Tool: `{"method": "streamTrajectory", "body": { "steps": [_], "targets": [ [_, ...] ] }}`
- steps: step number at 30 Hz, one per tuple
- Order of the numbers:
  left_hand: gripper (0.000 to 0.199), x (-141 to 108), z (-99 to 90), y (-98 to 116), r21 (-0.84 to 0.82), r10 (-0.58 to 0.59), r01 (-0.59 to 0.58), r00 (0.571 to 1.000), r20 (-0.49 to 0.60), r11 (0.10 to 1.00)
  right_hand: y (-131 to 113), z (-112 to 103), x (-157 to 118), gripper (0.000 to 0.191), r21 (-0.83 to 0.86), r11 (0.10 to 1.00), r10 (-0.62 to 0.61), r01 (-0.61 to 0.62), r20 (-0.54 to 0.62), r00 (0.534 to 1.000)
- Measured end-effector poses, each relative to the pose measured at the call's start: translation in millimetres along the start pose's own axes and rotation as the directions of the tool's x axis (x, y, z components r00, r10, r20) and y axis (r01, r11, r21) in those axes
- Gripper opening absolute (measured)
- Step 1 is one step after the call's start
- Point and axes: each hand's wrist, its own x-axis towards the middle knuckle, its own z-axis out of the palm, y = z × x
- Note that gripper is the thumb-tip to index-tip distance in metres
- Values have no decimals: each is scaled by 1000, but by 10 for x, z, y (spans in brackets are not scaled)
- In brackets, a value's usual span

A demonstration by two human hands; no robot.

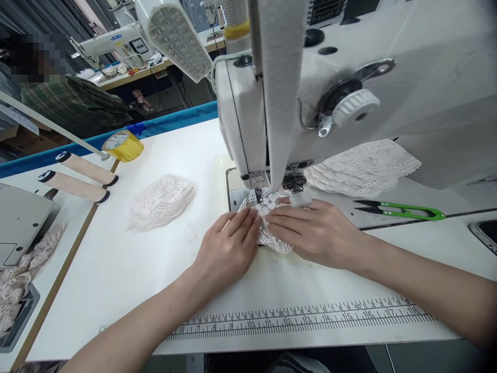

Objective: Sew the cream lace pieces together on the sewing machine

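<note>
A piece of white lace (275, 239) lies under the presser foot (259, 195) of the sewing machine (244, 119). My left hand (229, 246) rests on the lace's left edge, its fingers together and pressing down beside the foot. From the right, my right hand (316, 233) lies flat on the same lace, with the fingers stretched toward the foot. Some of the lace is hidden under the fingers. A stack of lace pieces (361, 168) sits behind my right hand, and another lace pile (163, 202) is on the table to the left.
Green thread snips (411, 211) lie right of my right hand. Two thread cones (73, 186) and a yellow tape roll (123, 146) stand at the left. A printed ruler (287, 321) runs along the front edge. Another person (73, 106) sits at the back left.
</note>
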Motion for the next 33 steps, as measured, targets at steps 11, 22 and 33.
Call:
{"method": "streamTrajectory", "body": {
  "steps": [11,22,33],
  "targets": [
    [34,26,54,-66,-30,-36,36,999,12,999,48,45,-12,34,-7,1000,10,-10,24,1000],
    [30,19,73,-114,-11,-18,18,1000,-11,1000,78,76,-20,32,-30,1000,6,-4,52,999],
    [29,31,43,-120,-35,-24,23,999,-26,999,-6,77,-30,26,-70,998,6,-4,31,999]
  ]
}}
